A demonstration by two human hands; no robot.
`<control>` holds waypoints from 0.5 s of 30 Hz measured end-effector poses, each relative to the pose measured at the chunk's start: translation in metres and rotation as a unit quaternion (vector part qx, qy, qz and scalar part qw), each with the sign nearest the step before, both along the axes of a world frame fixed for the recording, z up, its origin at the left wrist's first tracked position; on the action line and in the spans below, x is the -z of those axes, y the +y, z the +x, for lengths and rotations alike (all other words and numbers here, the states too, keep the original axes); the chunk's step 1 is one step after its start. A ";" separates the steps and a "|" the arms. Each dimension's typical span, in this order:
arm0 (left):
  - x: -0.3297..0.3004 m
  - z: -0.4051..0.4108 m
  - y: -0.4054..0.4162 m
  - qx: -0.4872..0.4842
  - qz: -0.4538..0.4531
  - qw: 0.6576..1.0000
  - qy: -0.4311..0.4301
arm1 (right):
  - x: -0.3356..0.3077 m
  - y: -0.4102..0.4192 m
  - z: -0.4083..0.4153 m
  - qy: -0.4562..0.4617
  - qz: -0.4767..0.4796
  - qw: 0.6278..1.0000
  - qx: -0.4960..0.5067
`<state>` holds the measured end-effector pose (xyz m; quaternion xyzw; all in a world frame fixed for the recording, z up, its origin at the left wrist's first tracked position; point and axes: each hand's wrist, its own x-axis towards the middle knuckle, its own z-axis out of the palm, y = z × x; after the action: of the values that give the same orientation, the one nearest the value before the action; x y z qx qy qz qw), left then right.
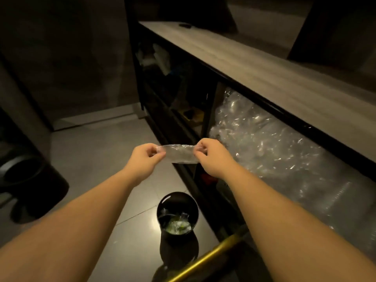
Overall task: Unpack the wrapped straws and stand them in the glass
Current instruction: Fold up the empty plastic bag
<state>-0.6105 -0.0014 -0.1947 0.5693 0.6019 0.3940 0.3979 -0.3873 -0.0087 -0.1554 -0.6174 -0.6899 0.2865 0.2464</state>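
Observation:
Both hands hold a clear plastic wrapper (179, 154) stretched flat between them at mid-frame. My left hand (145, 157) pinches its left end and my right hand (209, 154) pinches its right end. I cannot tell whether straws are inside the wrapper. Below the hands, on the floor, stands a black round bin (177, 214) with crumpled clear wrappers and something green inside. No glass is in sight.
A long counter (254, 64) with a wooden top runs along the right. Its open shelves hold bags of clear plastic cups (270, 147) and dim items. A gold bar (213, 255) crosses the bottom. A dark stool (30, 180) stands at left on the tiled floor.

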 end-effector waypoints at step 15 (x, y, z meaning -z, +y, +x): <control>0.205 0.024 0.006 -0.066 -0.279 0.958 -0.016 | 0.172 0.032 -0.019 -0.107 -0.257 0.960 0.042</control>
<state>-0.5863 0.0046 -0.3995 0.3884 0.7175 0.2447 0.5238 -0.4062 0.0235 -0.3272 -0.7151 -0.5891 0.3760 0.0160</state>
